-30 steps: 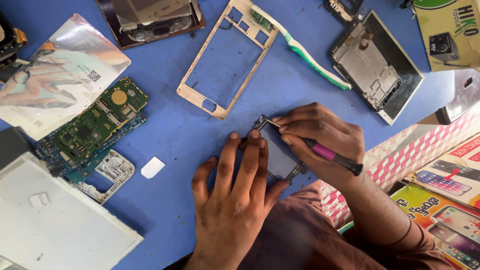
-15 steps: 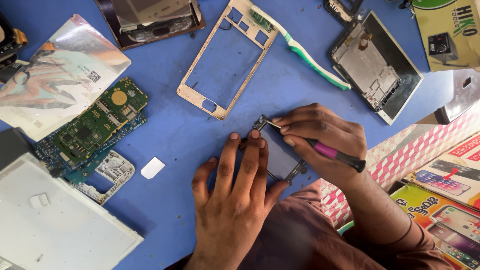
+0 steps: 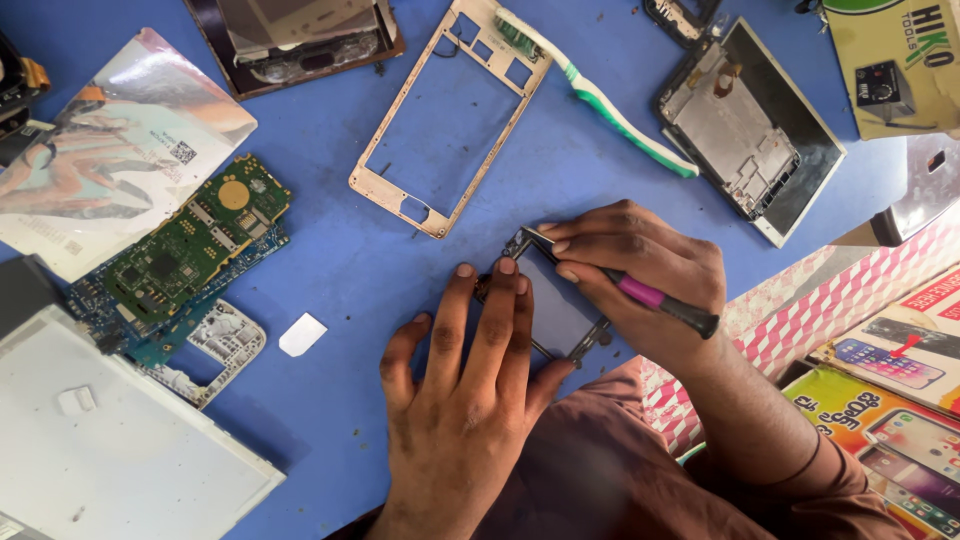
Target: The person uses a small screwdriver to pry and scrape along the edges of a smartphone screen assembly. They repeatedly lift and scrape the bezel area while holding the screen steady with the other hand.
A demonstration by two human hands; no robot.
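Far left of the blue table (image 3: 330, 250) there's a white flat panel (image 3: 110, 450) in the corner and a glossy printed sheet (image 3: 120, 150) above it. Next to those sit a green circuit board (image 3: 195, 240) stacked on a blue one, a white plastic bracket (image 3: 225, 345) and a tiny white scrap (image 3: 302, 334).

Moving toward the middle, a gold phone frame (image 3: 450, 110) lies empty, with a green and white toothbrush (image 3: 600, 100) touching its top corner.

The left hand (image 3: 470, 400) lies flat with fingers together, fingertips pressing down the near edge of a small phone part (image 3: 555, 305) just in front of the person. The right hand (image 3: 640, 270) is pinched around a screwdriver (image 3: 660, 300) with a pink and black handle, its tip at the part's top corner.

On the right, an opened phone housing (image 3: 750, 130) sits well apart, and colourful boxes (image 3: 890, 390) crowd the edge.
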